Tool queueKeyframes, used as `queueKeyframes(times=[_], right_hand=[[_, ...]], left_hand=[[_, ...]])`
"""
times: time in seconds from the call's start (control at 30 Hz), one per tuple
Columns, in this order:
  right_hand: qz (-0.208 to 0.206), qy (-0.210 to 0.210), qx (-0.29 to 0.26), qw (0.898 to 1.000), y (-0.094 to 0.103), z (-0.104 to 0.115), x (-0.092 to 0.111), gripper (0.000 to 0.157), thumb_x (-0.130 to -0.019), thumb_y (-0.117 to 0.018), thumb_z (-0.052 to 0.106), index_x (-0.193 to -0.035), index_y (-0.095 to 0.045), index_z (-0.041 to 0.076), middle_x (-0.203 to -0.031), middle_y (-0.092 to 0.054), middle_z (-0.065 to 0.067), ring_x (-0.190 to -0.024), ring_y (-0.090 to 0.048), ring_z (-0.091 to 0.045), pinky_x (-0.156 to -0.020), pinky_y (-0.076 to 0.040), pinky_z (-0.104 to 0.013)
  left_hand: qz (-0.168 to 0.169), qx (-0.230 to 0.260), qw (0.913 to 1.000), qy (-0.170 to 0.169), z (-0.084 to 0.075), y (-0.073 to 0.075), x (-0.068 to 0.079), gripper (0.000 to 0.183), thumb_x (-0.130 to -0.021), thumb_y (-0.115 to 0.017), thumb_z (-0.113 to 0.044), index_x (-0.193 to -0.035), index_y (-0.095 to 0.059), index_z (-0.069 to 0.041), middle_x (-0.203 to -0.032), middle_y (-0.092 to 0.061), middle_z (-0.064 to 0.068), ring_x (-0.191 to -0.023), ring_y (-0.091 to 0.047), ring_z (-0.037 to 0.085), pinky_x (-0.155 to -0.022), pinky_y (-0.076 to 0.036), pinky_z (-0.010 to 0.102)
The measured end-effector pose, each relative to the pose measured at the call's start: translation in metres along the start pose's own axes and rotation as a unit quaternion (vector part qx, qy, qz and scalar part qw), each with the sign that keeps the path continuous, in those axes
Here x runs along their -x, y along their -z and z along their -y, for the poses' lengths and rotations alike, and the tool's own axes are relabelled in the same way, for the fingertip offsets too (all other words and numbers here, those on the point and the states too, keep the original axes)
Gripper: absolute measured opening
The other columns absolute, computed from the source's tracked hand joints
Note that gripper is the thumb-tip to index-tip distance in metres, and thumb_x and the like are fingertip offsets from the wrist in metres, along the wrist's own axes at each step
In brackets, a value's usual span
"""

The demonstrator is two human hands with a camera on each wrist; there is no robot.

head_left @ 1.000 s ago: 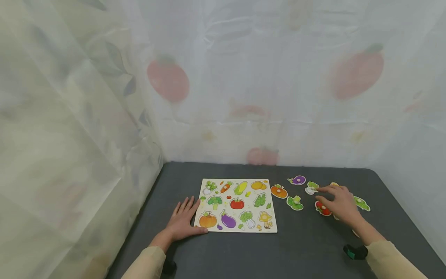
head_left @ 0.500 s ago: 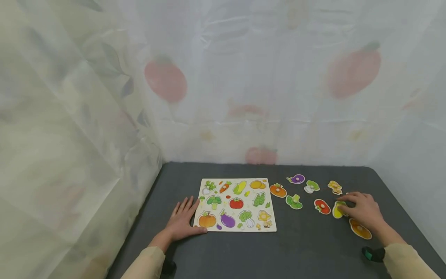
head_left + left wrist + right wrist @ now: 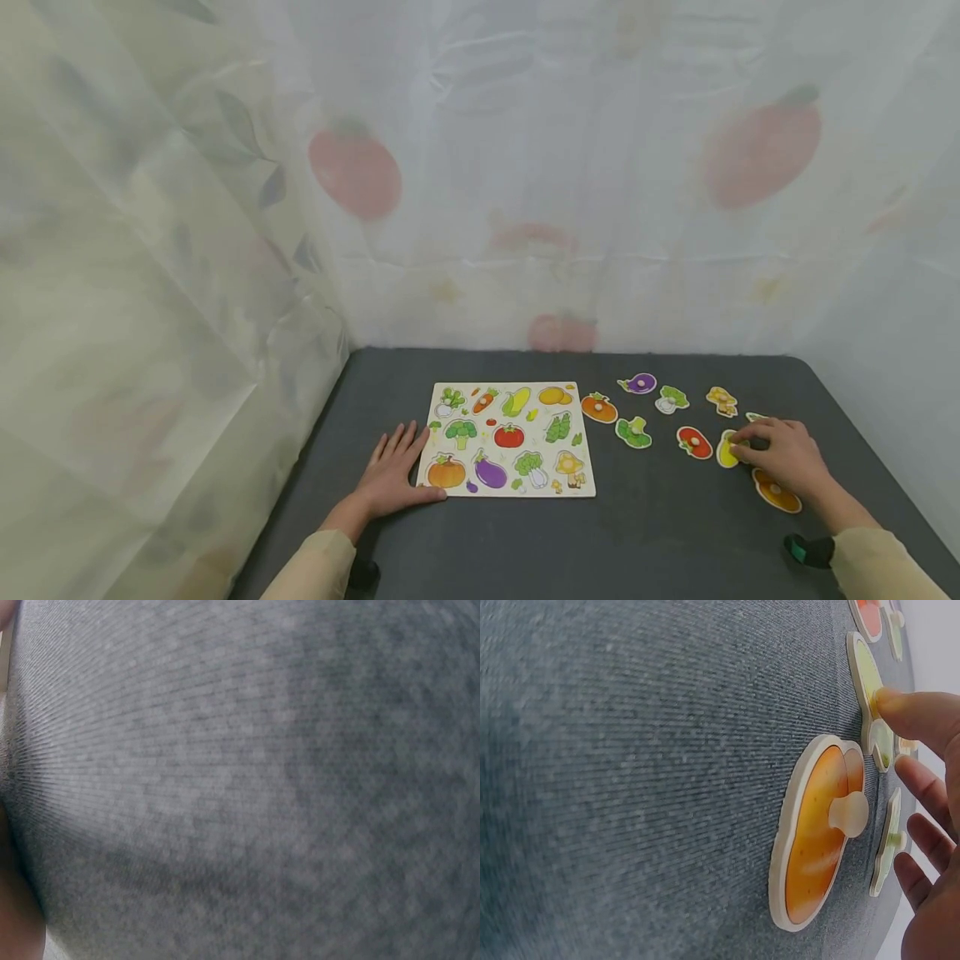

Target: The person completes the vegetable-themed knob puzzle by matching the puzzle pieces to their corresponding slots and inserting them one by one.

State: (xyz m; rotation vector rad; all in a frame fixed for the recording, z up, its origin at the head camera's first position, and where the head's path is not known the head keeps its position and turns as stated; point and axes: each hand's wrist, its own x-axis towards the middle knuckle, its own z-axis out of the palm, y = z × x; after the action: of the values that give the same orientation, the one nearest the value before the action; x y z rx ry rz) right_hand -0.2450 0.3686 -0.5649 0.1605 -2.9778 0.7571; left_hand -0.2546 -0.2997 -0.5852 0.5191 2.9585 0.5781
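Right hand (image 3: 783, 454) at yellow piece (image 3: 725, 451), right of puzzle board (image 3: 536, 440)

Right wrist view shows its thumb (image 3: 922, 716) touching, unclear from head view; whether it pinches, I cannot tell. Left hand (image 3: 390, 479) lies unclenched at the board's left edge.

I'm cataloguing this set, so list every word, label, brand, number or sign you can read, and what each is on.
None can be read in any view.
Puzzle board: vegetable pictures only, no lettering to be made out.
Loose pieces: pictures only.
Curtain: faint printed pictures, no words seen.
Black wrist device: green patch, too small to tell if marked.
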Motion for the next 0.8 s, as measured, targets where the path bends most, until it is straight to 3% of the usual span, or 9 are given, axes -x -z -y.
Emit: queueKeyframes(times=[0.33,0.8], right_hand=[[0.003,-0.002,0.004,1.000,-0.0005,-0.0007,0.0013,0.023,-0.094,-0.076,0.030,-0.101,-0.080,0.009,-0.126,-0.058,-0.035,-0.118,-0.033,-0.060,-0.089,-0.028,-0.077],[-0.014,0.041,0.038,0.998,-0.0018,-0.0053,0.0004,0.013,-0.090,-0.079,0.020,-0.097,-0.082,0.010,-0.115,-0.064,-0.026,-0.111,-0.041,-0.054,-0.088,-0.033,-0.072]], left_hand=[[0.005,-0.001,1.0000,0.001,0.0033,-0.0036,-0.0010,0.121,-0.076,-0.065,-0.084,-0.165,-0.023,-0.015,-0.169,-0.016,0.017,-0.155,-0.007,0.039,-0.121,0.000,0.062],[0.002,-0.003,1.0000,0.001,0.0044,-0.0033,-0.0015,0.121,-0.076,-0.065,-0.084,-0.166,-0.022,-0.016,-0.169,-0.016,0.016,-0.156,-0.007,0.038,-0.121,0.000,0.061]])
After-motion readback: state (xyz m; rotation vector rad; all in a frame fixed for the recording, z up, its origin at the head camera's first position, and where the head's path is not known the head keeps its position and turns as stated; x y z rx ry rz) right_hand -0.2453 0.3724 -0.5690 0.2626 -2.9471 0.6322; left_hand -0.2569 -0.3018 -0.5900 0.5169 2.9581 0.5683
